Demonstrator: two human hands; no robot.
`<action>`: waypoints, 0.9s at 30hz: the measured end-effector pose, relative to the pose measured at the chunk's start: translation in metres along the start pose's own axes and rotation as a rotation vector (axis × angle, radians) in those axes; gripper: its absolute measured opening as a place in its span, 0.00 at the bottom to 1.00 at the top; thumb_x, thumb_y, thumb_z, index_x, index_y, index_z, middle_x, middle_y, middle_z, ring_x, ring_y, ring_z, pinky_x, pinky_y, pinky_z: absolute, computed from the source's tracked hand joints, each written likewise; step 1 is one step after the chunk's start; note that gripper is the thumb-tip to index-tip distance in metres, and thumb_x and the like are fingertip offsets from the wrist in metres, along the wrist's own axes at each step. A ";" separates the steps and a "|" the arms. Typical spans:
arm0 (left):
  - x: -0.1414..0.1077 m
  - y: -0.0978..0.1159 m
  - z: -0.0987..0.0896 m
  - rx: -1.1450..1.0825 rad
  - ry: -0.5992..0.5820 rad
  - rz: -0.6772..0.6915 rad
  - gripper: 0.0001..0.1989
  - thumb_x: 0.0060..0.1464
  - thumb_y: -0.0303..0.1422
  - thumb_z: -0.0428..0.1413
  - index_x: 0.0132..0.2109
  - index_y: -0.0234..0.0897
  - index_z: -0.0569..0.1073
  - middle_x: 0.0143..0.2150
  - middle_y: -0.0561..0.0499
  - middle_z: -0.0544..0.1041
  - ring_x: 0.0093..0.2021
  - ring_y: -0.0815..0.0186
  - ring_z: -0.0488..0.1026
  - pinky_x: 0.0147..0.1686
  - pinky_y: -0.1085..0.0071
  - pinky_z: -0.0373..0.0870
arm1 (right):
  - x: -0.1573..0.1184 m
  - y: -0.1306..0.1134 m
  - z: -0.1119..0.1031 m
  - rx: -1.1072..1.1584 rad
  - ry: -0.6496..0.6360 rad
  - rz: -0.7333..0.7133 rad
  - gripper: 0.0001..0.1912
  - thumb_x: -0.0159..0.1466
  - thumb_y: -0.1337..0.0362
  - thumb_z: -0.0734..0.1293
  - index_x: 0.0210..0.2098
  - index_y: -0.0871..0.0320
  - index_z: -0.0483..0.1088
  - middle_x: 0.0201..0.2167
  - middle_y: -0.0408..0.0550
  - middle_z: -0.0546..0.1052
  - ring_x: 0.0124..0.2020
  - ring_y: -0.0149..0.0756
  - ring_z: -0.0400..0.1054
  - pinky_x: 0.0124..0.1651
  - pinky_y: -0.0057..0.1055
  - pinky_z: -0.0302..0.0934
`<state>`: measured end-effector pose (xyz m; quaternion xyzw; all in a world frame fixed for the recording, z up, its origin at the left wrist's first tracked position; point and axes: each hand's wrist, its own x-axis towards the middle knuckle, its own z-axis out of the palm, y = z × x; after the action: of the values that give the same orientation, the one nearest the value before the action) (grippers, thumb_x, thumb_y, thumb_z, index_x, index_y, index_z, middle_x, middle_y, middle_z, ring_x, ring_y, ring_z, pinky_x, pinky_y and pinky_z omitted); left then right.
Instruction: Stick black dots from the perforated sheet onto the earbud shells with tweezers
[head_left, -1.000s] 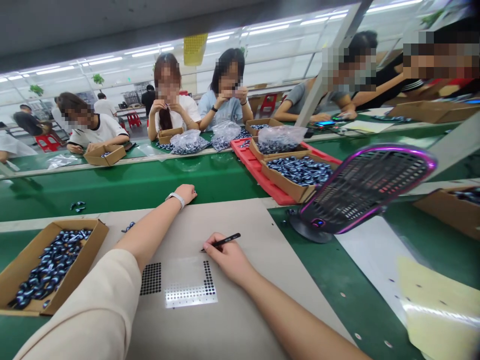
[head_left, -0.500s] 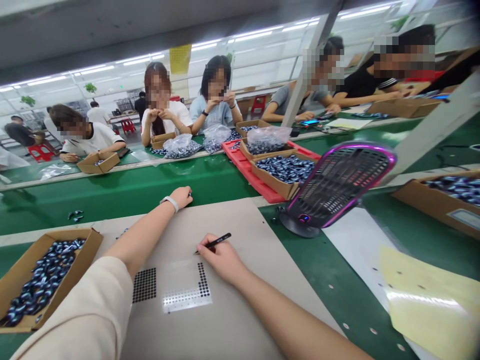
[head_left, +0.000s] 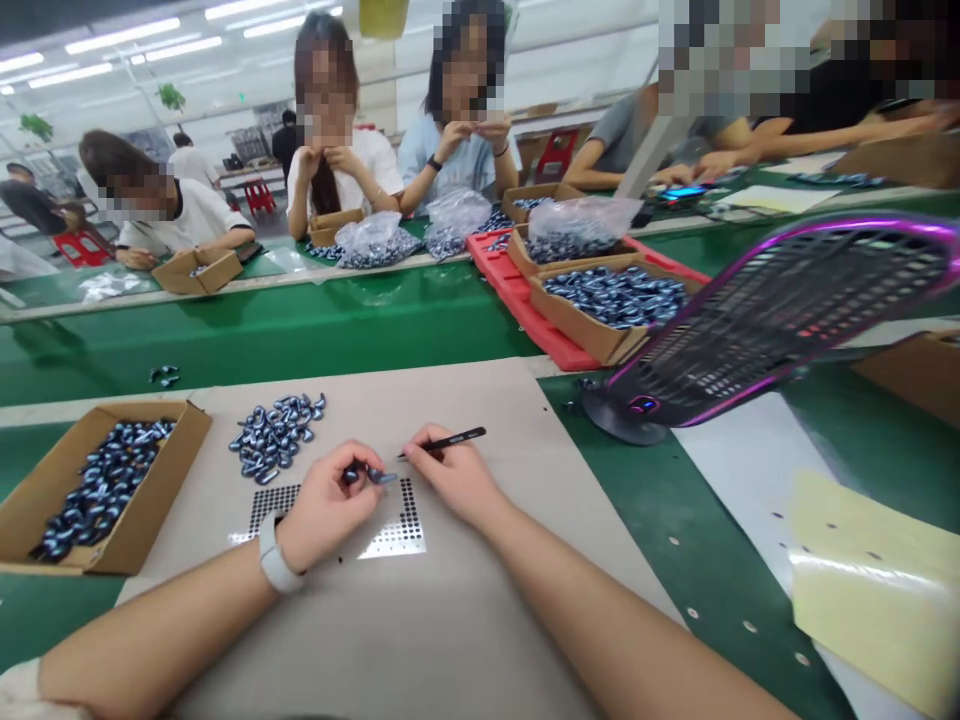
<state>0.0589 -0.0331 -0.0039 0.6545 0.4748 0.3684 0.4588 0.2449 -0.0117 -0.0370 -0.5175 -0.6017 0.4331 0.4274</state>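
Pinching small blue parts (head_left: 381, 478) between the curled thumb and fingers of the left hand (head_left: 330, 510), above a clear dotted sheet (head_left: 394, 537) and partly hiding it. Holding black tweezers (head_left: 454, 440) in the right hand (head_left: 456, 482), fingers closed around the shaft, with the tips near the blue parts. Wearing a pale watch band (head_left: 277, 560) on the left wrist.

Resting both forearms over a grey mat (head_left: 450, 630) on the green desk (head_left: 652, 510). Showing to the left of the clear sheet a patch of black dots (head_left: 274, 503), partly behind the left hand, and just beyond it a loose pile of blue parts (head_left: 274, 437). Bearing more such parts in a cardboard box (head_left: 161, 490) at the far left.

Standing to the right of the mat, a black fan (head_left: 780, 320) with a purple rim; lying near it, white paper (head_left: 757, 450) partly under a yellow sheet (head_left: 877, 590). Holding filled cartons (head_left: 589, 335) beyond the mat, on a red tray (head_left: 517, 305). Sitting across the green belt (head_left: 300, 335), several people with bags and boxes of parts before them.
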 end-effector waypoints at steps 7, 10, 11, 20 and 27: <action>-0.050 0.005 0.001 -0.372 0.049 -0.314 0.09 0.42 0.29 0.61 0.34 0.36 0.74 0.27 0.55 0.65 0.26 0.71 0.58 0.25 0.75 0.54 | -0.005 -0.004 -0.003 0.023 0.018 0.034 0.12 0.59 0.53 0.68 0.29 0.55 0.70 0.25 0.44 0.74 0.30 0.37 0.68 0.36 0.34 0.63; -0.056 0.008 0.003 -0.455 0.030 -0.335 0.09 0.44 0.31 0.65 0.34 0.37 0.74 0.29 0.54 0.67 0.29 0.70 0.61 0.26 0.75 0.57 | -0.009 -0.007 -0.004 0.040 0.031 0.057 0.13 0.58 0.51 0.70 0.32 0.55 0.71 0.30 0.46 0.77 0.31 0.38 0.70 0.39 0.36 0.66; -0.057 0.009 0.004 -0.462 0.025 -0.338 0.09 0.44 0.31 0.65 0.34 0.37 0.75 0.29 0.54 0.68 0.29 0.70 0.62 0.27 0.75 0.57 | -0.010 -0.008 -0.004 0.047 0.036 0.065 0.14 0.58 0.51 0.70 0.33 0.55 0.72 0.32 0.47 0.78 0.32 0.38 0.71 0.40 0.37 0.67; -0.058 0.013 -0.002 -0.505 0.001 -0.356 0.08 0.45 0.30 0.67 0.34 0.37 0.76 0.31 0.52 0.73 0.33 0.68 0.67 0.32 0.74 0.65 | -0.016 -0.015 -0.009 0.050 -0.009 0.102 0.15 0.55 0.50 0.74 0.33 0.55 0.76 0.36 0.50 0.81 0.39 0.43 0.74 0.45 0.41 0.68; -0.058 0.017 -0.007 -0.550 -0.008 -0.380 0.07 0.43 0.29 0.66 0.33 0.38 0.78 0.32 0.51 0.76 0.32 0.67 0.69 0.32 0.72 0.68 | -0.013 -0.008 -0.005 -0.017 -0.067 0.131 0.17 0.56 0.47 0.73 0.32 0.55 0.74 0.34 0.49 0.80 0.37 0.42 0.74 0.43 0.41 0.68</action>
<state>0.0413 -0.0891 0.0121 0.4074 0.4695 0.3879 0.6806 0.2493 -0.0250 -0.0290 -0.5446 -0.5842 0.4718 0.3736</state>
